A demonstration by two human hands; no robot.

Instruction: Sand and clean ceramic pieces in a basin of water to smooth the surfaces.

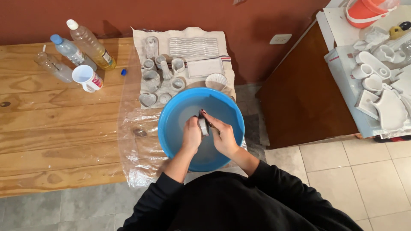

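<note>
A small grey piece stands upright, long axis running away from the person, clamped between the left hand and right hand, both angled inward over the blue basin on the wooden table.

The wooden counter carries clear plastic sheet under a blue basin; bottles and a mug at ten o'clock; a cloth at twelve.
</note>
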